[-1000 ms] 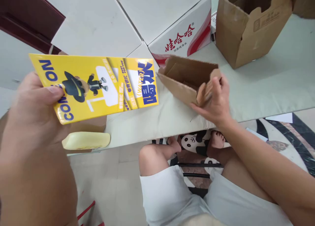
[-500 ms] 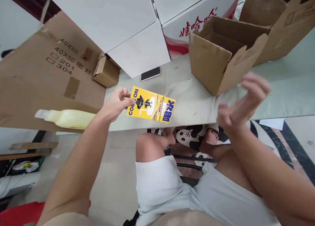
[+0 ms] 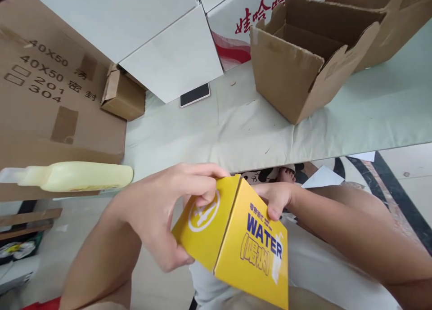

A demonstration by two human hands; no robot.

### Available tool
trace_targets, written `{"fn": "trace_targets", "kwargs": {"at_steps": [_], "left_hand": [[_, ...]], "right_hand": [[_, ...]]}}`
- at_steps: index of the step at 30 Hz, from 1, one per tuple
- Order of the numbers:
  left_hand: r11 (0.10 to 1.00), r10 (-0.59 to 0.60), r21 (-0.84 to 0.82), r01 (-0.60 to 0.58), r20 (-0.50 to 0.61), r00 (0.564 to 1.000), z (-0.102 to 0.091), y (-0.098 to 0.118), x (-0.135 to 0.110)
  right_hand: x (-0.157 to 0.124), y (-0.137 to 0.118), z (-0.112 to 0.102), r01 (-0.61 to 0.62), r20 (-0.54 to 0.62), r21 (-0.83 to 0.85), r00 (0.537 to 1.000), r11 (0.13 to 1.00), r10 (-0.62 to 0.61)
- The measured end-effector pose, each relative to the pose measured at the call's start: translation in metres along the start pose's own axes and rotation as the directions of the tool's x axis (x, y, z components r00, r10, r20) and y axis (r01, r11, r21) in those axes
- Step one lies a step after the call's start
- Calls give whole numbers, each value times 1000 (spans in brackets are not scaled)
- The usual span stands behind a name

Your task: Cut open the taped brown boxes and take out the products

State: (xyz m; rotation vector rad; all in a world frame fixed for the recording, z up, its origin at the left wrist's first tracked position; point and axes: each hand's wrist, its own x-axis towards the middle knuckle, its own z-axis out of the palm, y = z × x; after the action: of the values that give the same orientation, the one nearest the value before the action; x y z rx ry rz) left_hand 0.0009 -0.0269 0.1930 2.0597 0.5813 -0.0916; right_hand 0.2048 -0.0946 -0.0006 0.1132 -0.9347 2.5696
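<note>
1. The left hand (image 3: 158, 206) reaches in from the left, wrist bent, its back turned up. Its thumb presses the lower left edge of the yellow box (image 3: 236, 242) — the index finger curls onto the side with the white circle, and the other fingers lie along the top edge.
2. The right hand (image 3: 275, 197) comes from the right, forearm slanting inward across the lap. Its thumb rests over the edge of the lettered side; the other fingers are hidden behind. Both hands grasp the box.
3. The yellow box is held above the lap, on the person's side of the open carton (image 3: 280, 76) and somewhat left of it, apart from the surface (image 3: 222, 134).
4. It is tilted: the "WATER" side faces up, its lettering sloping down rightward, and the circle side faces left. The ridge between them runs from the end nearer the open carton down to the lower left — which axis is longest, I cannot tell.
5. Left of the open carton lies a phone (image 3: 195, 95); farther left, a pale yellow bottle (image 3: 84, 176) on its side.
</note>
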Motion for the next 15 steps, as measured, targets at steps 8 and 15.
{"fn": "trace_targets", "kwargs": {"at_steps": [8, 15], "left_hand": [[951, -86, -259, -170, -746, 660, 32, -91, 10], [812, -280, -522, -259, -740, 612, 120, -137, 69]], "right_hand": [[4, 4, -14, 287, -567, -401, 669, 870, -482], [10, 1, -34, -48, -515, -849, 293, 526, -805]]}}
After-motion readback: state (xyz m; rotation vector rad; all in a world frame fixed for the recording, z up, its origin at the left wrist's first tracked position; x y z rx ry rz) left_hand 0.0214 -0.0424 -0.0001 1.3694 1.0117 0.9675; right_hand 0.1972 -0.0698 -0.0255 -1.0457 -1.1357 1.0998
